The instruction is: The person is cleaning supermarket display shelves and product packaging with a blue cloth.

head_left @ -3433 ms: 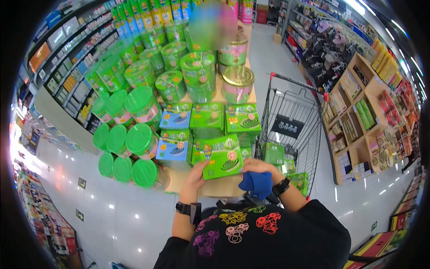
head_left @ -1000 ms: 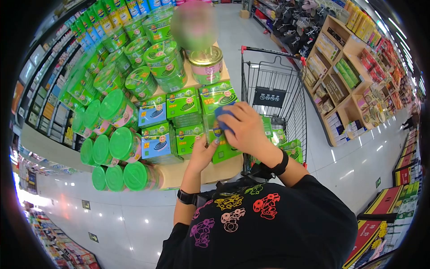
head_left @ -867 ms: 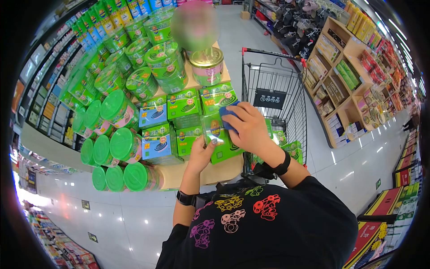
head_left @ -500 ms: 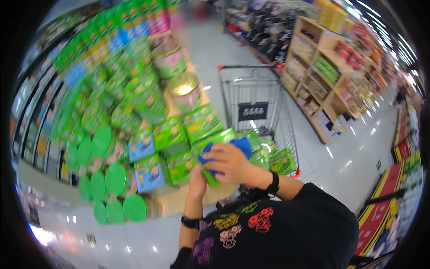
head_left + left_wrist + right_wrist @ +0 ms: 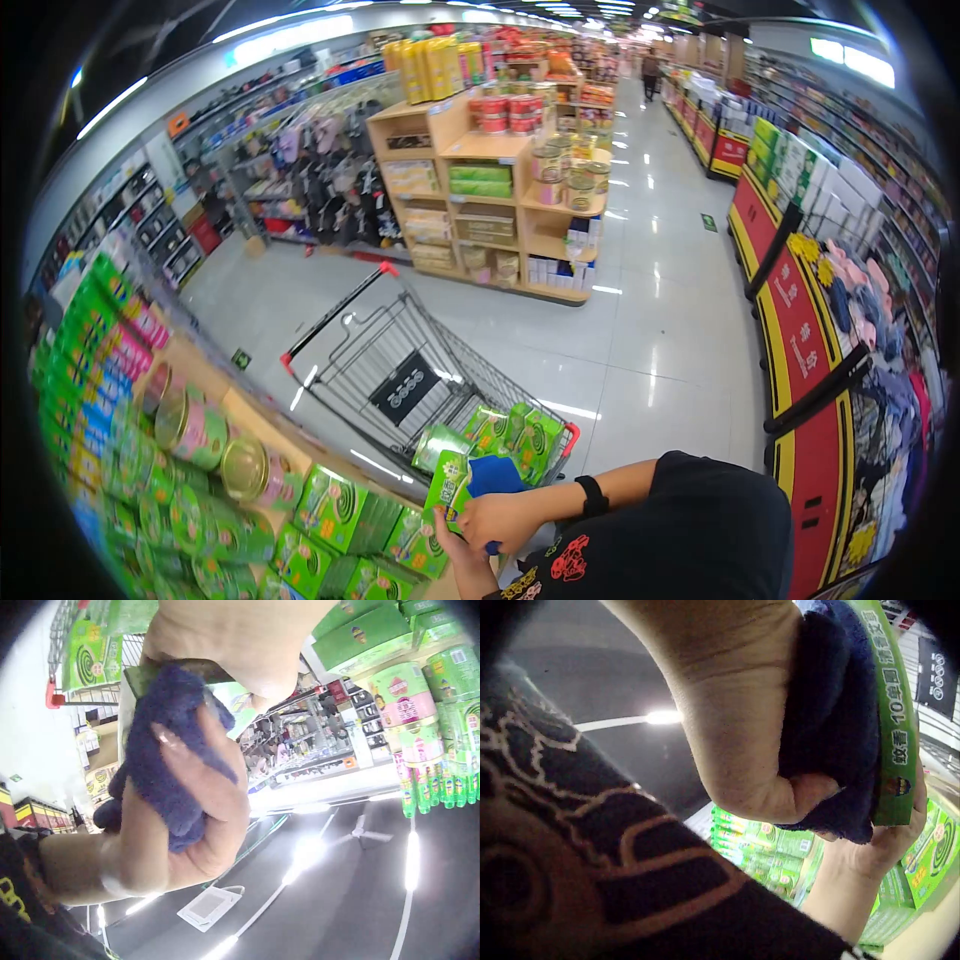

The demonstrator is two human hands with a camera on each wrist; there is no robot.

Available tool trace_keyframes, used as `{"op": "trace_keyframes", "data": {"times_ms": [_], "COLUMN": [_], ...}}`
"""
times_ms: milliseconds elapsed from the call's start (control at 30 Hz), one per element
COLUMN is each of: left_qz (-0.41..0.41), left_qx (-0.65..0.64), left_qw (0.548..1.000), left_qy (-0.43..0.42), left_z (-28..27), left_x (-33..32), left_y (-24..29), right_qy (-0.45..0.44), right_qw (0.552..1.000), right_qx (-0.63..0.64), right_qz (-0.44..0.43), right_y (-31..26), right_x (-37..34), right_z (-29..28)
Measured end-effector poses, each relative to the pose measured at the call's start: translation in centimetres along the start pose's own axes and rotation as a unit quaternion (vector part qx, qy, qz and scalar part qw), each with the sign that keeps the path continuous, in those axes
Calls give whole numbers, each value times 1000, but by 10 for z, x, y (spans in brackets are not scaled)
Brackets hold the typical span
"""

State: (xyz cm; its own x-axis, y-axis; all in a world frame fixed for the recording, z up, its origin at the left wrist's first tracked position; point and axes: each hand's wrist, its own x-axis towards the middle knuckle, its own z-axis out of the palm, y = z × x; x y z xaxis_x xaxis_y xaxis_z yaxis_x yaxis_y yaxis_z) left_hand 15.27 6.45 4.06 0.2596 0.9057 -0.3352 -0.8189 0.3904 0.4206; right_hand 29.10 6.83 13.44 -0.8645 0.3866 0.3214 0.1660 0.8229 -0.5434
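Note:
Upright in front of the body is a slim green box (image 5: pixel 447 487), gripped low down by the left hand (image 5: pixel 464 558). A bunched blue cloth (image 5: pixel 497 476) lies against the box's side, held in the curled fingers of the right hand (image 5: pixel 503 519). In the left wrist view the right hand's fingers (image 5: pixel 202 784) wrap round the cloth (image 5: pixel 169 750), close beneath the left hand (image 5: pixel 240 645). The right wrist view shows the box's narrow printed side (image 5: pixel 895 727) next to the cloth (image 5: pixel 829 727). Most of the box's broad face is hidden there.
A wire shopping cart (image 5: pixel 395 340) with several green packages (image 5: pixel 520 440) stands just beyond the hands. Stacked green boxes (image 5: pixel 330 505) and tubs (image 5: pixel 200 430) fill the lower left. Further off are wooden shelves (image 5: pixel 480 190) and red-fronted bins (image 5: pixel 800 330).
The head view has swung right and up, from the stacked display to the cart and aisle. The hands, still with box and cloth, now appear lower, in front of the cart's near end.

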Motion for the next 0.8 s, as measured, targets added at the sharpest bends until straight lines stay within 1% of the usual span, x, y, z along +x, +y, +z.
{"op": "trace_keyframes", "data": {"times_ms": [67,100,167,200,233,333,367,433,533,567,667,700,767,800], "left_qz": [-18,-54,-49,-43,-6,-7,3,8,17,14,27,36,-8,-30], "left_qx": [54,65,127,159,179,155,158,184,189,184,168,161,162,162], "left_qw": [997,996,991,986,983,987,985,981,980,981,985,986,985,984], "left_qy": [48,26,-6,-19,-46,-48,-65,-59,-55,-51,-42,-37,-58,-69], "left_z": [35,21,14,26,43,67,76,86,103,107,112,111,92,98], "left_x": [3,16,42,45,45,56,57,63,68,71,87,94,114,115], "left_y": [-6,-10,-17,-16,-16,-19,-22,-28,-38,-42,-53,-56,-51,-48], "right_qy": [22,26,99,135,185,273,294,332,342,333,292,254,215,195], "right_qw": [999,997,989,982,976,944,932,906,900,902,929,946,963,970], "right_qx": [33,56,63,69,56,-74,-89,-116,-144,-161,-121,-91,-57,-40], "right_qz": [21,46,93,111,99,171,193,236,230,224,192,178,155,142], "right_y": [7,11,18,20,26,29,32,40,52,55,56,62,57,56], "right_x": [-22,-32,-52,-60,-69,-93,-100,-112,-121,-122,-114,-111,-111,-112], "right_z": [-11,-20,-39,-46,-54,-84,-91,-101,-106,-106,-107,-99,-104,-106]}}
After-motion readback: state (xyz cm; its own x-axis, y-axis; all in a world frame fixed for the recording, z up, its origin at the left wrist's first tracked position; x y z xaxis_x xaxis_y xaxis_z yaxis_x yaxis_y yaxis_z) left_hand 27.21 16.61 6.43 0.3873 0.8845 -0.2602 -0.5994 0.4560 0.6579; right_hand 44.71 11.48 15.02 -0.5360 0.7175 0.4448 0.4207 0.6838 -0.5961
